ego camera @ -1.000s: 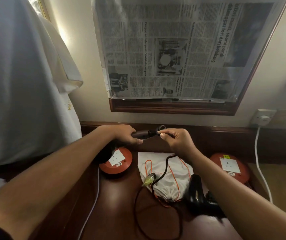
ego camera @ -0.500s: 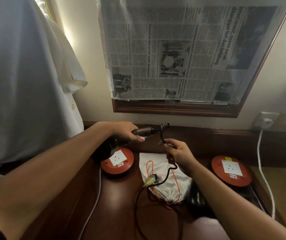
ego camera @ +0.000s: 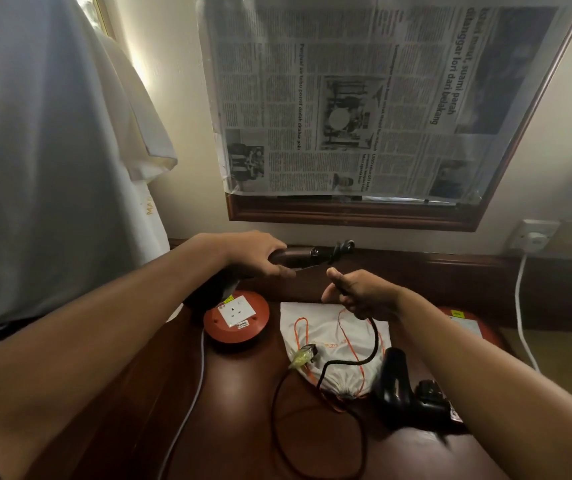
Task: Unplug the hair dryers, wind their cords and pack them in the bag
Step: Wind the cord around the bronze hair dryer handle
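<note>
Dryer handle in left grip; cord in right grip

A dark wooden bench carries two red socket reels, a white drawstring bag between them, a black hair dryer beside the bag, and a looping black cord.

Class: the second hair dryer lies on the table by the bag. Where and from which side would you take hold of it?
Probably its handle, the slim part pointing away from you beside the bag. Come from above and wrap the fingers round it; the bulky body looks too wide for a grip.
</note>
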A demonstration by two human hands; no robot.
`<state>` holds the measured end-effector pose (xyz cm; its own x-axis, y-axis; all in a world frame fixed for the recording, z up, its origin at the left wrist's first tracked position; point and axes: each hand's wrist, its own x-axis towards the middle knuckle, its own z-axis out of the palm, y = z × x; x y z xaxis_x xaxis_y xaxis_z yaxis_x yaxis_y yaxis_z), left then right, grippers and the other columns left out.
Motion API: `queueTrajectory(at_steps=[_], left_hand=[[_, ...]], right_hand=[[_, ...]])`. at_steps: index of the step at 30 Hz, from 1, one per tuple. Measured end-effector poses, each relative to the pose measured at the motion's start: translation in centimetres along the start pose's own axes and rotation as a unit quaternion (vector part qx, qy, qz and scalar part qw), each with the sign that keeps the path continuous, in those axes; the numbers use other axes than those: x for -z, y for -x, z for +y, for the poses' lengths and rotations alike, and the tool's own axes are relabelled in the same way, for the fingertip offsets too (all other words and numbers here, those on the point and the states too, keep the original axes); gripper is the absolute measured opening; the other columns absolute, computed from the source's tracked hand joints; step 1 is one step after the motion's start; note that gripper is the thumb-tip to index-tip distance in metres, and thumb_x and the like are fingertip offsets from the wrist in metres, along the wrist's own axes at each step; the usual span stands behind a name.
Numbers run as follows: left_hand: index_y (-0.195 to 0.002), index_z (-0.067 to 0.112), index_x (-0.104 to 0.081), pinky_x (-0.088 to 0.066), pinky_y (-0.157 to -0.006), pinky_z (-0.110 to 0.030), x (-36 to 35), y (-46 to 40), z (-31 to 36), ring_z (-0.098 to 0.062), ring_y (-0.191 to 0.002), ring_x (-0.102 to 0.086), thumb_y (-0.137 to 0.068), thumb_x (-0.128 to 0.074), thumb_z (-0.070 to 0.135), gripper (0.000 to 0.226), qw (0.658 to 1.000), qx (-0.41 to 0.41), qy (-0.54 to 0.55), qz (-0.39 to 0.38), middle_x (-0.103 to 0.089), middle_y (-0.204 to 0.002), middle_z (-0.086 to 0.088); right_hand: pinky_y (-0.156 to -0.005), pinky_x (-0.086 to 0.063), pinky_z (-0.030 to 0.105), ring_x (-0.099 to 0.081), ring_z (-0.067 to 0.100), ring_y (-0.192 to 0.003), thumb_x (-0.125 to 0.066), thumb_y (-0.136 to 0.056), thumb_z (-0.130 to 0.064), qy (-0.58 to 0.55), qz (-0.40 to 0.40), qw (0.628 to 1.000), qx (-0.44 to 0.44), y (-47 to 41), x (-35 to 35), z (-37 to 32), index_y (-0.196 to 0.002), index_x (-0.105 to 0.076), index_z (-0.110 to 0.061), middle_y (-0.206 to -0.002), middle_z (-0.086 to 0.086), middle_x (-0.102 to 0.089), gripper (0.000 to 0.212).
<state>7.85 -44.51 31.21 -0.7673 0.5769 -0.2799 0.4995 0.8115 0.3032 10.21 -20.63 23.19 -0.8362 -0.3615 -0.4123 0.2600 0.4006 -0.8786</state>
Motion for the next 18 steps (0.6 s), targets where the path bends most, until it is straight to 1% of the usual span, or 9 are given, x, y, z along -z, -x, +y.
queueTrajectory(at_steps=[3, 5, 7, 9, 11, 12, 13, 16, 18], left_hand=[[-0.100, 0.020, -0.054, -0.040, -0.069, -0.016, 0.0, 0.2, 0.1, -0.009, -0.078, -0.052, -0.090, -0.060, 0.044, 0.027, 0.999, -0.010, -0.034, 0.001, -0.057, -0.090, 0.002], [-0.099, 0.022, -0.050, -0.038, -0.065, -0.013, -0.2, 0.2, 0.4, -0.008, -0.076, -0.050, -0.091, -0.059, 0.043, 0.024, 0.998, -0.021, -0.066, 0.008, -0.055, -0.089, 0.004], [-0.101, 0.023, -0.050, -0.039, -0.065, -0.015, -0.5, 0.2, 0.6, -0.007, -0.076, -0.050, -0.091, -0.059, 0.043, 0.025, 0.996, -0.029, -0.086, 0.009, -0.055, -0.090, 0.004], [-0.105, 0.023, -0.051, -0.041, -0.068, -0.019, -0.9, 0.1, 0.7, -0.007, -0.079, -0.053, -0.089, -0.061, 0.044, 0.028, 0.996, -0.025, -0.084, -0.003, -0.058, -0.094, 0.002], [-0.108, 0.024, -0.051, -0.043, -0.071, -0.022, -1.3, 0.1, 0.9, -0.008, -0.082, -0.055, -0.088, -0.061, 0.047, 0.032, 0.996, -0.017, -0.086, -0.016, -0.059, -0.096, 0.002], [-0.110, 0.024, -0.052, -0.043, -0.073, -0.024, -1.4, 0.0, 0.9, -0.010, -0.083, -0.055, -0.088, -0.061, 0.049, 0.035, 0.996, -0.012, -0.092, -0.018, -0.059, -0.097, 0.002], [-0.112, 0.023, -0.052, -0.044, -0.074, -0.025, -1.5, 0.0, 1.0, -0.011, -0.085, -0.056, -0.087, -0.060, 0.050, 0.038, 0.995, -0.007, -0.099, -0.019, -0.060, -0.097, 0.002], [-0.113, 0.023, -0.051, -0.046, -0.075, -0.027, -2.0, -0.1, 1.0, -0.012, -0.084, -0.056, -0.087, -0.058, 0.055, 0.041, 0.991, 0.016, -0.128, -0.028, -0.059, -0.095, 0.002], [-0.109, 0.025, -0.050, -0.046, -0.073, -0.027, -2.5, -0.4, 0.7, -0.011, -0.080, -0.055, -0.086, -0.057, 0.057, 0.040, 0.989, 0.039, -0.139, -0.030, -0.057, -0.090, 0.004]], right_hand=[[-0.043, -0.021, 0.021, -0.024, 0.009, -0.048, -0.042, -0.093, -0.053, 0.010, -0.019, 1.000, -0.016, 0.0, 0.8, -0.5, -0.110, -0.065, -0.003, -0.057, -0.003, -0.030, 0.056], [-0.044, -0.024, 0.021, -0.027, 0.009, -0.049, -0.043, -0.099, -0.042, 0.026, -0.015, 0.999, -0.017, -0.1, 1.4, -1.0, -0.110, -0.066, -0.008, -0.059, -0.002, -0.033, 0.043], [-0.045, -0.031, 0.022, -0.034, 0.010, -0.051, -0.044, -0.100, -0.021, 0.109, 0.013, 0.994, -0.004, -0.1, 2.3, -1.8, -0.108, -0.068, -0.013, -0.062, 0.000, -0.041, 0.027], [-0.044, -0.036, 0.020, -0.040, 0.012, -0.051, -0.049, -0.095, -0.005, 0.207, 0.036, 0.977, 0.019, 0.1, 2.9, -2.8, -0.106, -0.070, -0.018, -0.063, 0.001, -0.051, 0.027], [-0.044, -0.034, 0.017, -0.041, 0.009, -0.048, -0.059, -0.094, -0.026, 0.248, 0.060, 0.966, 0.032, 0.4, 3.2, -3.7, -0.100, -0.074, -0.022, -0.059, -0.003, -0.056, 0.017], [-0.044, -0.033, 0.016, -0.040, 0.007, -0.045, -0.059, -0.092, -0.038, 0.256, 0.073, 0.963, 0.042, 0.7, 3.3, -4.1, -0.096, -0.075, -0.022, -0.055, -0.005, -0.055, 0.023], [-0.043, -0.033, 0.015, -0.039, 0.005, -0.042, -0.059, -0.090, -0.042, 0.250, 0.085, 0.963, 0.055, 0.7, 3.3, -4.3, -0.092, -0.076, -0.021, -0.051, -0.008, -0.054, 0.027], [-0.041, -0.030, 0.015, -0.037, 0.004, -0.039, -0.066, -0.088, -0.032, 0.216, 0.124, 0.964, 0.096, 0.4, 3.3, -4.7, -0.087, -0.075, -0.013, -0.052, -0.002, -0.053, 0.022], [-0.047, -0.033, 0.019, -0.038, 0.007, -0.045, -0.070, -0.085, -0.028, 0.208, 0.157, 0.957, 0.128, 0.2, 3.1, -4.8, -0.085, -0.075, -0.010, -0.055, 0.004, -0.050, 0.019]])
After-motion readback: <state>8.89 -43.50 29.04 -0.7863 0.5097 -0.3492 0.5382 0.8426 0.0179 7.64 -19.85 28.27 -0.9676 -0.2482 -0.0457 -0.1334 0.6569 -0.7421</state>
